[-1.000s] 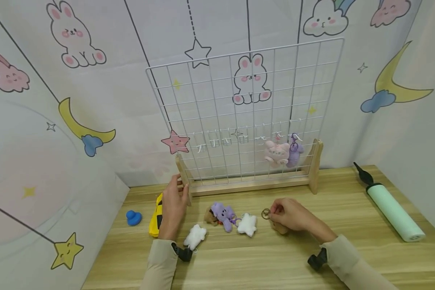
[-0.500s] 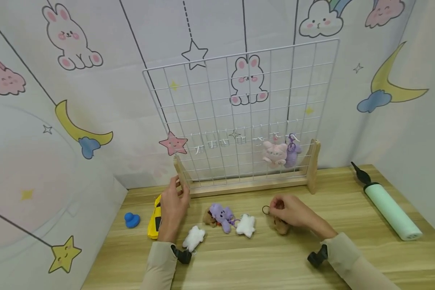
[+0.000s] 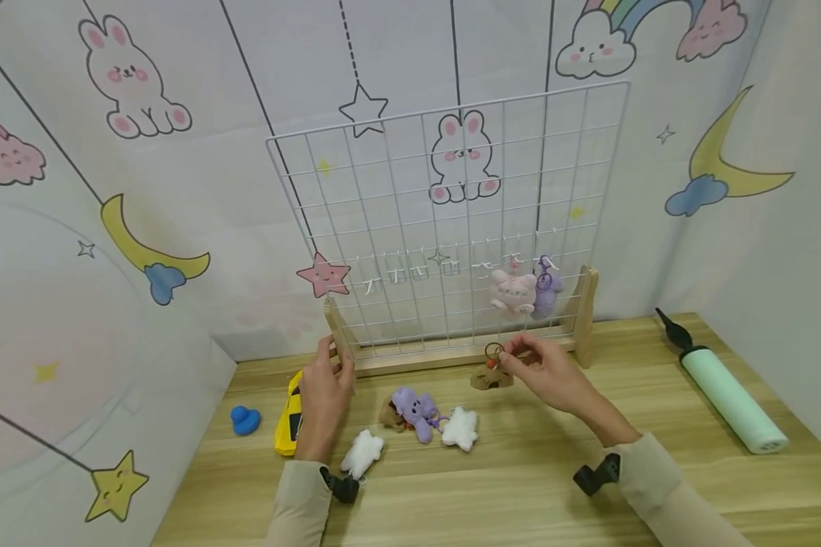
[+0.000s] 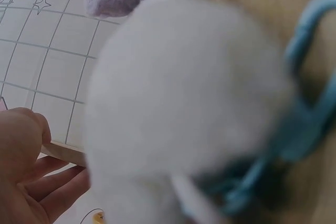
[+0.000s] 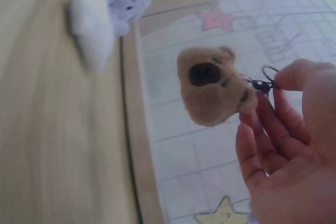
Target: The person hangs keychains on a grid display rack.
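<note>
My right hand (image 3: pixel 553 377) pinches the metal ring (image 3: pixel 494 351) of a brown plush bear keychain (image 3: pixel 490 377) between thumb and fingertips. The bear hangs in front of the rack's wooden base bar; the right wrist view shows its dark muzzle (image 5: pixel 205 74). My left hand (image 3: pixel 324 391) holds the left wooden upright (image 3: pixel 338 328) of the rack, thumb on one side and fingers on the other. A white wire grid (image 3: pixel 417 205) stands in that rack, with several small hooks along one row. On its right side hang a pink plush keychain (image 3: pixel 513 292) and a purple one (image 3: pixel 546 296).
On the table lie a purple plush (image 3: pixel 416 410) over a brown one (image 3: pixel 391 415), a white plush (image 3: pixel 461 429), and another white plush (image 3: pixel 362 454) by my left wrist. A yellow toy car (image 3: pixel 289 422) and blue duck (image 3: pixel 245 420) sit left; a green pump (image 3: pixel 732 399) lies right.
My right hand has lifted the brown bear keychain off the table and carried it toward the rack. The left hand stays at the upright. The head view has shifted slightly.
</note>
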